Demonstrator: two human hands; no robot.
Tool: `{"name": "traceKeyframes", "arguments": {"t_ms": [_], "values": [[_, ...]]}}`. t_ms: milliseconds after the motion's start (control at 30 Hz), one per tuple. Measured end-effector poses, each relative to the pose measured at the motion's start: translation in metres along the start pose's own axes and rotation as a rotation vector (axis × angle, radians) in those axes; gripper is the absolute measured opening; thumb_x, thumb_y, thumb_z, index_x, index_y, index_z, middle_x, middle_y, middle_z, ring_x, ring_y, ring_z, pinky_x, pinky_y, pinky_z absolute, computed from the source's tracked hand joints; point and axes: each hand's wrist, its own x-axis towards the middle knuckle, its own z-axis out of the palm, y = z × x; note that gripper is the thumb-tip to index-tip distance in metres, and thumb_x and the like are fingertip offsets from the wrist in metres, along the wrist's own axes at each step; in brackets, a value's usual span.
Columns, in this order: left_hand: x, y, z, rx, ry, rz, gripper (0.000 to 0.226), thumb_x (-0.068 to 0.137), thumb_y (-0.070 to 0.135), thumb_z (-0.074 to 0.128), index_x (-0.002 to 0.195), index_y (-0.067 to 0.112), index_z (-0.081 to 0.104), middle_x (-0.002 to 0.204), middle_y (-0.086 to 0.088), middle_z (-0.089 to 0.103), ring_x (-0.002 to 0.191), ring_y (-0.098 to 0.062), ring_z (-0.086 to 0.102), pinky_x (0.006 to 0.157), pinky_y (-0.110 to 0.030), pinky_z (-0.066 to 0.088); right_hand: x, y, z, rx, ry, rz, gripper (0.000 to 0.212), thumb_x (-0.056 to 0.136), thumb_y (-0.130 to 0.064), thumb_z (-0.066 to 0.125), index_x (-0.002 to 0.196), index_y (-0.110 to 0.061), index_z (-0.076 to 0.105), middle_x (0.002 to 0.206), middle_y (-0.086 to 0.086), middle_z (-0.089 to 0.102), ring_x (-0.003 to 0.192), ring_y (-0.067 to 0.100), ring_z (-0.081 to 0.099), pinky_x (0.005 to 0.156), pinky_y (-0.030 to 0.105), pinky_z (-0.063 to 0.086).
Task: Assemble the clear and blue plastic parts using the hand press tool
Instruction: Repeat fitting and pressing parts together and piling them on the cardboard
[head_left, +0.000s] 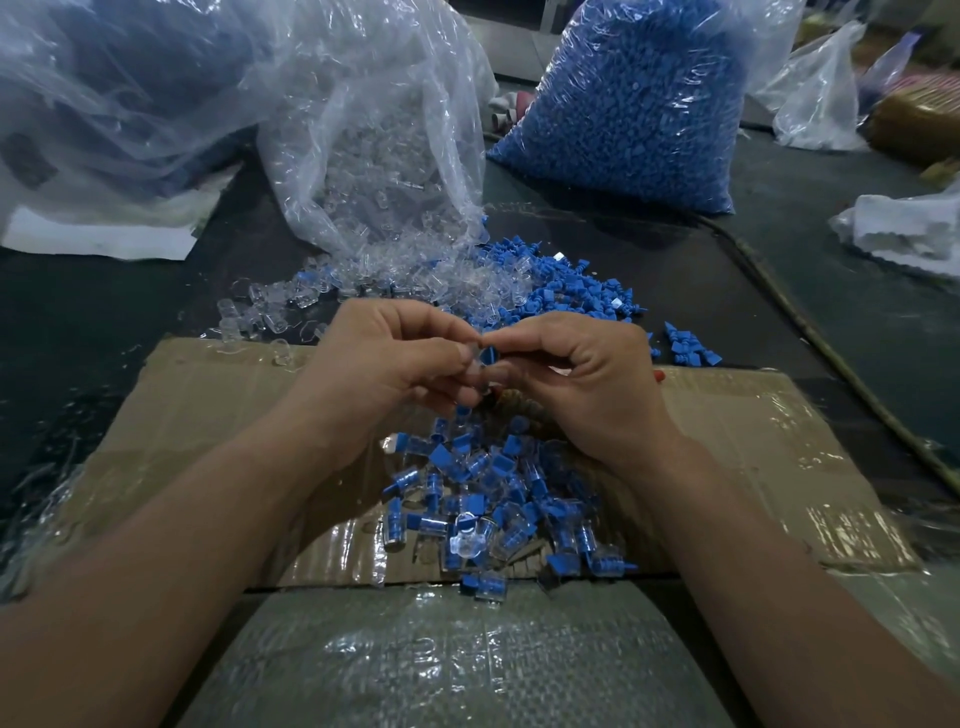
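Observation:
My left hand pinches a small clear plastic part between thumb and fingers. My right hand pinches a blue plastic part pressed against it, above the middle of a taped cardboard sheet. Under my hands lies a heap of joined clear-and-blue pieces. Beyond my fingers lie loose clear parts and loose blue parts. No hand press tool can be made out; something dark and reddish shows under my right fingers.
An open clear bag of clear parts stands behind the piles, a full bag of blue parts to its right. More plastic bags lie at far left and far right. A cable runs down the dark table's right side.

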Motion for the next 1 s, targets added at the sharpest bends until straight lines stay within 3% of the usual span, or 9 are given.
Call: {"name": "traceKeyframes", "arguments": {"t_ms": [100,233,500,633,733,800,867,1000], "values": [[-0.002,0.001,0.002,-0.004,0.002,0.004,0.005,0.069,0.005,0.066,0.071,0.01,0.066,0.062,-0.01,0.069,0.052,-0.016,0.066,0.05,-0.021,0.054,0.001,0.0,0.001,-0.034,0.0,-0.012,0.025,0.072,-0.005,0.07,0.097,-0.002,0.069,0.086,-0.005,0.063,0.081,0.002,0.061,0.073,0.01,0.048],[-0.003,0.001,0.005,-0.028,0.031,-0.012,0.01,0.055,0.013,0.069,0.064,0.014,0.067,0.06,-0.009,0.068,0.051,-0.015,0.065,0.049,-0.02,0.054,0.001,0.0,0.002,-0.062,0.008,-0.049,0.024,0.071,-0.002,0.071,0.095,0.0,0.07,0.086,-0.004,0.063,0.081,0.006,0.061,0.075,0.011,0.049],[-0.001,-0.003,0.004,-0.092,-0.003,-0.042,0.009,0.055,0.01,0.067,0.058,0.017,0.071,0.059,-0.005,0.067,0.051,-0.012,0.063,0.048,-0.016,0.05,0.0,-0.001,0.002,-0.127,0.022,-0.086,0.024,0.07,0.001,0.073,0.093,0.0,0.07,0.087,0.009,0.07,0.081,0.01,0.064,0.078,0.017,0.052],[0.0,-0.005,0.004,-0.07,0.012,-0.027,0.007,0.056,0.011,0.068,0.059,0.016,0.071,0.058,-0.005,0.067,0.051,-0.012,0.063,0.05,-0.017,0.051,0.001,-0.004,-0.001,-0.144,-0.014,-0.077,0.024,0.07,-0.005,0.075,0.093,-0.002,0.071,0.086,0.002,0.069,0.081,0.008,0.062,0.076,0.015,0.051],[0.0,-0.004,0.004,-0.08,0.051,-0.028,0.004,0.057,0.012,0.068,0.06,0.013,0.069,0.06,-0.006,0.067,0.052,-0.013,0.063,0.05,-0.017,0.052,0.003,-0.005,-0.009,-0.17,-0.052,0.059,0.022,0.074,-0.02,0.073,0.094,-0.012,0.071,0.082,-0.012,0.062,0.074,0.003,0.06,0.072,0.014,0.049],[0.001,-0.004,0.003,-0.107,0.09,-0.029,0.007,0.057,0.01,0.066,0.064,0.01,0.066,0.06,-0.006,0.067,0.052,-0.013,0.063,0.048,-0.017,0.051,0.003,-0.001,-0.02,-0.145,-0.058,0.22,0.011,0.076,-0.025,0.071,0.086,-0.027,0.068,0.077,-0.022,0.06,0.071,-0.003,0.06,0.07,0.009,0.048],[0.002,-0.003,0.002,-0.125,0.108,-0.034,0.01,0.057,0.009,0.065,0.068,0.008,0.064,0.06,-0.006,0.067,0.052,-0.013,0.064,0.046,-0.016,0.049,0.004,0.005,-0.034,-0.116,-0.067,0.369,0.015,0.074,-0.026,0.071,0.077,-0.037,0.062,0.073,-0.023,0.061,0.072,-0.005,0.061,0.066,0.008,0.047],[0.002,-0.003,0.001,-0.123,0.113,-0.037,0.01,0.058,0.008,0.064,0.068,0.009,0.063,0.059,-0.006,0.067,0.053,-0.012,0.064,0.047,-0.017,0.05,0.003,0.018,-0.056,-0.184,-0.307,0.58,0.023,0.069,-0.033,0.074,0.087,-0.039,0.06,0.086,-0.023,0.06,0.08,-0.008,0.055,0.07,0.013,0.04]]}}
